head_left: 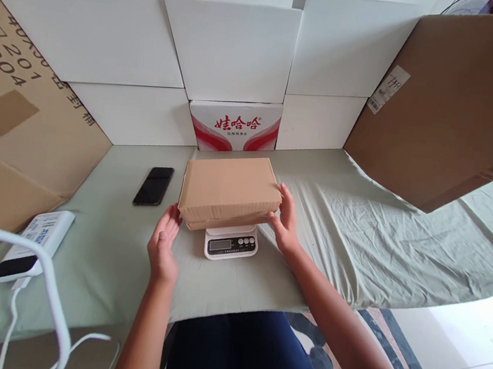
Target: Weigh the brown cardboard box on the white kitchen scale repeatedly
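With the cardboard box [230, 191] resting on the small kitchen scale [230, 243], the open right hand [286, 220] touching its side and the spread left hand [164, 246] (just clear) should let go fully for a true reading.

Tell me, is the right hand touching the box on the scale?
Touching. The head view shows the right hand with its fingers pressed flat against the box at its right side, no gap between them.

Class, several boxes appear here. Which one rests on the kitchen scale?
The small closed brown box between both hands; it sits on the white scale. The other boxes stand behind it or lean at the sides.
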`<state>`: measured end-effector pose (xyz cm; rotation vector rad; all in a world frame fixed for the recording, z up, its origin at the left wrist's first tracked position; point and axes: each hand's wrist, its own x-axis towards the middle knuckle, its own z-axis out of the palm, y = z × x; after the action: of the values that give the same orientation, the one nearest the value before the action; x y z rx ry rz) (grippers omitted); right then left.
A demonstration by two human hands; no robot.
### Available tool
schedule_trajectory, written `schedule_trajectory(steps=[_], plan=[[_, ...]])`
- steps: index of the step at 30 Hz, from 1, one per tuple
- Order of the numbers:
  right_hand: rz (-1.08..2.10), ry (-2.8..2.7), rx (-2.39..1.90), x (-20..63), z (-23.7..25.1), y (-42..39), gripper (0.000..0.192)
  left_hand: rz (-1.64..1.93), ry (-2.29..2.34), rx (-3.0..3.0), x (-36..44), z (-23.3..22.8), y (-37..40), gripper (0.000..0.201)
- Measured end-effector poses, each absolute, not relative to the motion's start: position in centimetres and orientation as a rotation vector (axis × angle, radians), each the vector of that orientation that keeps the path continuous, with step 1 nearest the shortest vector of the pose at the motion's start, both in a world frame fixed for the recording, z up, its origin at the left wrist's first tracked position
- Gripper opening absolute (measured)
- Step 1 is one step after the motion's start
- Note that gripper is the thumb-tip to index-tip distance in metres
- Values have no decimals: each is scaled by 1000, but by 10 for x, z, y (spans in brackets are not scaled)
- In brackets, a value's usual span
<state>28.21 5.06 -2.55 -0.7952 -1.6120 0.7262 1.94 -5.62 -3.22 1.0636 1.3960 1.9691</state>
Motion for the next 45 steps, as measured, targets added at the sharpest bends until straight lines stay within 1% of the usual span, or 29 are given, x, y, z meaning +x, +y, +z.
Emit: schedule_trajectory(steps=[20,26,33,40,45], plan=[[711,-1657,-784,282,-19,48,69,1928,1365,1045,18,-37,-55,75],[714,-1668,-791,283,-20,48,70,1924,1355,1038,17,-40,-54,72],[727,-1651,-765,282,-22,49,69,1893,1376,1036,15,-45,-53,72],[725,-1655,-789,282,-21,49,72,1892,1393,1016,16,-45,-53,73],[728,-1654,-768,282,-21,49,70,1873,1389,1032,16,-43,-53,74]])
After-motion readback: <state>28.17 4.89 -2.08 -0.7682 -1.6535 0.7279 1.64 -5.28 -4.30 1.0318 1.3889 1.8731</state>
